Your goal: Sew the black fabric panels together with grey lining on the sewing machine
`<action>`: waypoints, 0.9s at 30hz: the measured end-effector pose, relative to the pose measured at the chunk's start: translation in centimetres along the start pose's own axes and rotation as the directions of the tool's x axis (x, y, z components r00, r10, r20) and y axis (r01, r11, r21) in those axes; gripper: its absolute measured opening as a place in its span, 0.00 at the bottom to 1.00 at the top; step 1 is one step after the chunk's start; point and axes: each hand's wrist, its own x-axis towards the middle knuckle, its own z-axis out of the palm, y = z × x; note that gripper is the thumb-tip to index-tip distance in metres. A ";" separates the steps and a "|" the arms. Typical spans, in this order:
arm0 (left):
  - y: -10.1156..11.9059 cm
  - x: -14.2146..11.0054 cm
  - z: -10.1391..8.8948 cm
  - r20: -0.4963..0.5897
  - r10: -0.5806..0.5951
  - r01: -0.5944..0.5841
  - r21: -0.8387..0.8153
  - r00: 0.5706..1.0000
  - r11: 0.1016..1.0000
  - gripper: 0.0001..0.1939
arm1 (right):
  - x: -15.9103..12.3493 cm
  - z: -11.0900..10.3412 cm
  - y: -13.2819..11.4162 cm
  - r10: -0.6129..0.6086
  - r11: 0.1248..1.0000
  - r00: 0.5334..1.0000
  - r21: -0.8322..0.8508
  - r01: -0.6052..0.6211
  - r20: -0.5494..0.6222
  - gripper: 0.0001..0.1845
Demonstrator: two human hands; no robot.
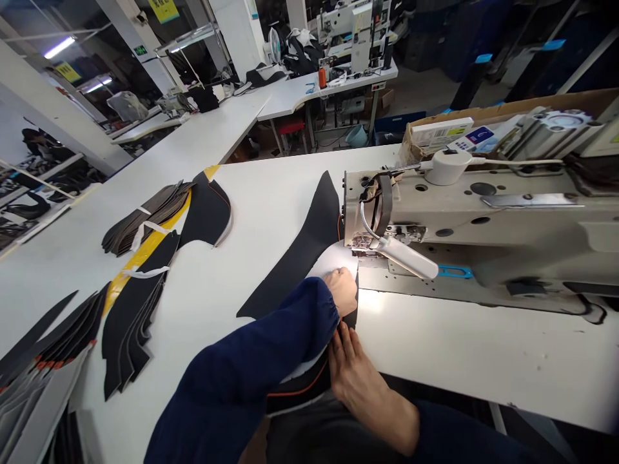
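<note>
My left hand point(341, 290), its fingers curled, grips a dark fabric panel with a pale grey underside point(333, 258) just left of the sewing machine's point(360, 241) needle area. The panel's edge runs toward the presser foot, and its near part hangs over the table edge with orange trim point(302, 388) showing. Nearer to me, my right hand point(352, 367) lies with outstretched fingers flat on the dark fabric. A long dark panel point(294, 258) extends across the table beyond my left sleeve. What lies under the left fingers is hidden.
Stacks of dark cut panels point(133, 322), tied with white strips, lie to the left beside yellow tape point(128, 274). A small white lamp point(409, 258) lights the machine. Behind the machine stands a cardboard box point(411, 138) holding cartons and metal parts.
</note>
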 end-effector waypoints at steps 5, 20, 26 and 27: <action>0.2 -1.1 -0.4 0.078 0.044 -0.044 -0.008 0.996 0.999 0.24 | 1.0 -0.2 1.7 -0.026 1.000 0.999 -0.003 0.026 0.045 0.22; -0.3 1.4 0.1 -0.007 0.101 -0.101 0.016 0.995 0.995 0.14 | 2.3 -0.1 1.9 -0.018 0.999 0.989 -0.036 0.024 0.147 0.21; 0.1 0.5 -0.2 0.010 0.152 -0.151 -0.017 0.988 0.988 0.12 | 3.8 -0.6 4.2 -0.030 0.998 0.981 -0.049 0.040 0.190 0.19; 0.1 0.6 -0.2 0.012 0.159 -0.159 -0.013 0.987 0.987 0.12 | 3.9 -0.6 4.3 -0.032 0.998 0.981 -0.053 0.042 0.192 0.18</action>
